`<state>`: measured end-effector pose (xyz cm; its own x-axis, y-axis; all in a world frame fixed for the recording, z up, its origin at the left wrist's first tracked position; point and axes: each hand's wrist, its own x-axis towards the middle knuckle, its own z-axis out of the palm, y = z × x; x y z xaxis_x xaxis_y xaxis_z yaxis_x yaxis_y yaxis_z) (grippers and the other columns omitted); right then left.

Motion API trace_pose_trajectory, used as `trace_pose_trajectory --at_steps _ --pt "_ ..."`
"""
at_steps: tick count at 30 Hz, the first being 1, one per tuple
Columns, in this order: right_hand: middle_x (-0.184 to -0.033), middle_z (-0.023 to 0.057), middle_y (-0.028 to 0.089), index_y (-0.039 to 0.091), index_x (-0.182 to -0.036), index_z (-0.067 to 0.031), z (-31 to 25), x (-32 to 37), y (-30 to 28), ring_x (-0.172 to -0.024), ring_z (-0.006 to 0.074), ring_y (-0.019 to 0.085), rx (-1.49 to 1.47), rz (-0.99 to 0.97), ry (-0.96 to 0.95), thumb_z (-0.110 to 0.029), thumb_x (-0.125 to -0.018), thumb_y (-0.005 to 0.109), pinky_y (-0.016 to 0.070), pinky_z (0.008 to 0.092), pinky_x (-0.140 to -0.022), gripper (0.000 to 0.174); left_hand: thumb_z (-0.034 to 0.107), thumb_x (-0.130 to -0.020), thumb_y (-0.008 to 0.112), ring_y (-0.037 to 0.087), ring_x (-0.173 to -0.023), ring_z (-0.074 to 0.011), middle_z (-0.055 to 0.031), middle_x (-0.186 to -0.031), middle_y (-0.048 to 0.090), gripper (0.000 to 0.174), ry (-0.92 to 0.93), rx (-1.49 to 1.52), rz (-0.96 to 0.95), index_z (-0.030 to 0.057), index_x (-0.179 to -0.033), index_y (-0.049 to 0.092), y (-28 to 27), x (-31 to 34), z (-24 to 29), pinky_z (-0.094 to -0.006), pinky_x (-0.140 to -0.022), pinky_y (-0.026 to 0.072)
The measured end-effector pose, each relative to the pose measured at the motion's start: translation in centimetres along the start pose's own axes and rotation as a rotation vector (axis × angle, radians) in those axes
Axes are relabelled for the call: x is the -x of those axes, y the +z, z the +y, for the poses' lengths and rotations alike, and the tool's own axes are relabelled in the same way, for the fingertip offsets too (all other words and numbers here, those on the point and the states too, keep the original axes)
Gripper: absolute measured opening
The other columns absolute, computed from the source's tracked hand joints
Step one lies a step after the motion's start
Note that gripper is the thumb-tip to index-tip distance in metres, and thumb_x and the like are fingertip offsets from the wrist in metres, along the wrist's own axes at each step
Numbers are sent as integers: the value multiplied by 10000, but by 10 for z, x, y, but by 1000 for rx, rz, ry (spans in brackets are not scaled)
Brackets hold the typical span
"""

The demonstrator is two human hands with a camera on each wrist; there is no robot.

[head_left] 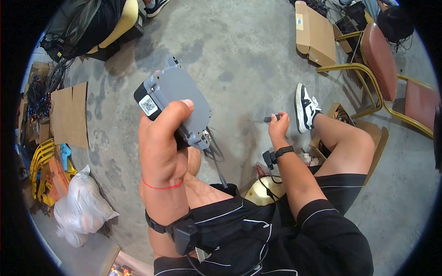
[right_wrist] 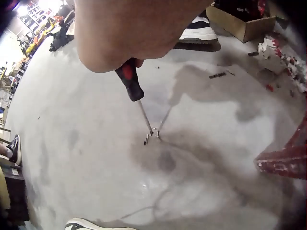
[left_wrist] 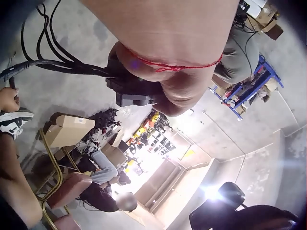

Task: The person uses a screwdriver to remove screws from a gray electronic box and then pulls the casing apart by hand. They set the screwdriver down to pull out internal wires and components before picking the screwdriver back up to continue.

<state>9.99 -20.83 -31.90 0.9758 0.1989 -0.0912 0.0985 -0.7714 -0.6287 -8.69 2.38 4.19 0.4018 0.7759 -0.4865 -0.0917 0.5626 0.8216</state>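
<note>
My left hand (head_left: 161,131) grips a grey plastic box-shaped device (head_left: 186,94), its thumb laid over the flat grey face. A white QR-code label (head_left: 148,105) is on the device's black side. Dark cables (left_wrist: 72,67) run from the device in the left wrist view. Lower right, my right hand (head_left: 279,125) holds a screwdriver (right_wrist: 129,81) with a black and red handle, its shaft slanting down. Several small screws (right_wrist: 152,134) cluster around its tip, close over the concrete floor in the right wrist view.
A stool with a pale top (head_left: 262,191) stands between the legs. Open cardboard boxes (head_left: 315,34) and a red-seated chair (head_left: 380,62) are at the right. A flat cardboard sheet (head_left: 69,115) and a white plastic bag (head_left: 85,204) lie at the left. Another person sits farther off.
</note>
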Motion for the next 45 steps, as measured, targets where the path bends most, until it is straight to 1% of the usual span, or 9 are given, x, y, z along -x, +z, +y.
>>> trace_pose_trajectory --at_steps 3,5,7,12,16,18,20,23,45 --pt "-1110 187 580 570 -1103 5 -3 3 -4 -1013 358 583 43 -55 -58 -87 -838 758 476 428 -885 337 58 -802 681 590 -914 -158 -44 -1017 605 516 22 19 10 4 -1295 542 3 -1 -2 -322 -806 492" --pt "-1098 181 579 569 -1094 4 -11 3 -9 -999 357 583 34 -89 -77 -88 -836 760 476 430 -876 334 94 -821 670 646 -832 -172 -59 -946 657 259 74 12 46 -5 -1058 642 6 0 -3 -306 -756 514" --pt "-1087 176 577 567 -1085 2 -9 2 -9 -985 356 583 25 -122 -97 -89 -834 762 477 432 -867 330 96 -822 672 648 -838 -174 -62 -953 660 265 62 1 56 -8 -1064 642 8 1 -4 -307 -766 514" --pt "-1071 175 571 560 -1061 -2 -10 0 -4 -957 361 586 55 -80 -96 -106 -836 765 484 432 -845 321 95 -822 674 654 -849 -181 -66 -965 665 285 52 -5 51 -18 -1082 640 5 -1 -4 -309 -784 515" --pt "-1081 179 571 556 -1061 0 -17 -6 -4 -969 367 590 85 -63 -78 -114 -840 763 486 436 -844 324 96 -825 674 656 -860 -176 -65 -969 666 295 44 -3 28 -17 -1095 637 6 -3 -5 -308 -783 523" --pt "-1088 181 570 551 -1061 2 -22 -7 -4 -989 369 591 81 -116 -14 -123 -839 765 485 441 -849 333 98 -827 675 657 -863 -175 -64 -971 666 296 38 -17 32 -17 -1098 635 6 -3 -5 -308 -783 525" --pt "-1097 182 567 545 -1065 3 -23 -7 -2 -1001 372 593 60 -122 -19 -125 -839 766 483 442 -850 341 102 -835 675 657 -868 -174 -64 -976 665 298 16 -31 -16 -13 -1106 633 5 -4 -4 -310 -786 526" --pt "-1104 184 566 542 -1060 4 -21 -9 3 -998 376 593 60 -91 -23 -125 -840 767 484 444 -849 340 102 -839 674 658 -868 -176 -64 -980 665 296 -21 -11 -4 -6 -1111 631 9 -2 -2 -313 -786 527" --pt "-1120 195 557 527 -1059 -6 -32 -11 -2 -1027 413 584 107 -106 -29 -126 -855 750 479 467 -859 325 104 -825 688 653 -870 -174 -66 -970 662 313 9 -75 -7 -20 -1107 633 9 -4 -6 -303 -778 521"
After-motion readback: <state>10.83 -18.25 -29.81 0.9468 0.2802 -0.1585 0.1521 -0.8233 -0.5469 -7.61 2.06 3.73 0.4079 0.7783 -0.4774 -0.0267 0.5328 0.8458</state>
